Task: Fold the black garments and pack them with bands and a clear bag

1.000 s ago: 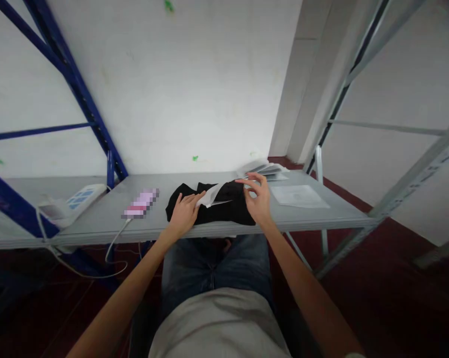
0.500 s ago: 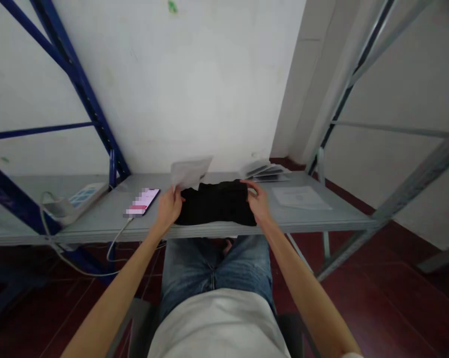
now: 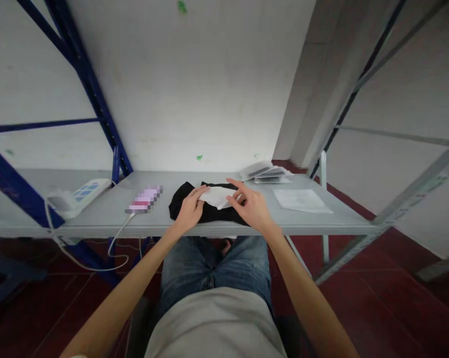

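A black cloth (image 3: 217,215) lies bunched on the grey tabletop (image 3: 164,224), near its front edge. Over the middle of the cloth is a white sheet (image 3: 217,196), perhaps paper or a thin packet. My left hand (image 3: 190,206) pinches the sheet's left end between thumb and fingers, and rests by the cloth's left part. At the sheet's right end is my right hand (image 3: 248,201), its thumb and a finger closed on the corner while the index finger points out to the left. The black cloth is partly hidden under both hands.
A phone (image 3: 144,200) with a white cable lies left, beyond it a white power strip (image 3: 86,194). Several white packets (image 3: 267,172) are stacked at the back right, with a flat white sheet (image 3: 301,200) in front. Blue posts (image 3: 93,94) and grey posts stand at the sides.
The white sheet has moved from behind the cloth onto its middle. My left hand has shifted right with it. My right hand has let go of the cloth's edge and come to the sheet.
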Demonstrator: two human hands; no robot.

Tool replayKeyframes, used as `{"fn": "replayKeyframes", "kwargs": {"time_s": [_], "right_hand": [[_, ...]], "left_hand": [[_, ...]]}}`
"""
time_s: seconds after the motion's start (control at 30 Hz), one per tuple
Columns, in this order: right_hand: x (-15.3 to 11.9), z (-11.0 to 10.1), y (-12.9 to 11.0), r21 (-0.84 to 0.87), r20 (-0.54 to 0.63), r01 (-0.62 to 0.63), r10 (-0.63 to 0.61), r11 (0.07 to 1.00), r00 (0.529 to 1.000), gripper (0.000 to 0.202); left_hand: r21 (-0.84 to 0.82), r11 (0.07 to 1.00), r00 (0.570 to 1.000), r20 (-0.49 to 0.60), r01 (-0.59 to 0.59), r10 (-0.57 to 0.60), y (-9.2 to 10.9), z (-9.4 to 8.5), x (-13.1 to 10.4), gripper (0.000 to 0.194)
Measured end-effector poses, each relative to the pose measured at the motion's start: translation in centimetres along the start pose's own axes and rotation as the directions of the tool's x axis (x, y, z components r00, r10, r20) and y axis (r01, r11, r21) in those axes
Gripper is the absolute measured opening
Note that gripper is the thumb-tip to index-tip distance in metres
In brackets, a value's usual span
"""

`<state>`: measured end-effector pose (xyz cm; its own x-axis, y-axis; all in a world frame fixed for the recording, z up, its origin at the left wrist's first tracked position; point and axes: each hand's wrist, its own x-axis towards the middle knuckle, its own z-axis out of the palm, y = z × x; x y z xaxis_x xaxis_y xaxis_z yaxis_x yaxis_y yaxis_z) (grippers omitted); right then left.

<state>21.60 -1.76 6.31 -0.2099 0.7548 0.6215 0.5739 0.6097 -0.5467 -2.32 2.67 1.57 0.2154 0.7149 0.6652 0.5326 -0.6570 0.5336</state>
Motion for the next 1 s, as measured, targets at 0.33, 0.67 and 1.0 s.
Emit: {"fn": "replayKeyframes", "kwargs": {"time_s": [0.33, 0.67, 1.0], "right_hand": [[-1.2, -0.5, -3.6, 0.155, 0.409, -0.075, 0.005, 0.985, 0.912, 0.033], [-0.5, 0.9, -2.5, -0.151, 0.06, -0.013, 0.022, 0.988, 0.998, 0.024], [-0.7, 1.6, -2.2, -0.12, 0.045, 0.101, -0.096, 0.988, 0.994, 0.026]], "left_hand": [[0.053, 0.999, 1.0, 0.029, -0.003, 0.001, -0.7, 0.3, -0.3, 0.047], [0.261, 0.948, 0.954, -0.187, -0.182, 0.235, 2.6, -0.8, -0.1, 0.038], [0.201, 0.891, 0.897, -0.095, -0.407, 0.431, 4.6, -1.0, -0.3, 0.013]]}}
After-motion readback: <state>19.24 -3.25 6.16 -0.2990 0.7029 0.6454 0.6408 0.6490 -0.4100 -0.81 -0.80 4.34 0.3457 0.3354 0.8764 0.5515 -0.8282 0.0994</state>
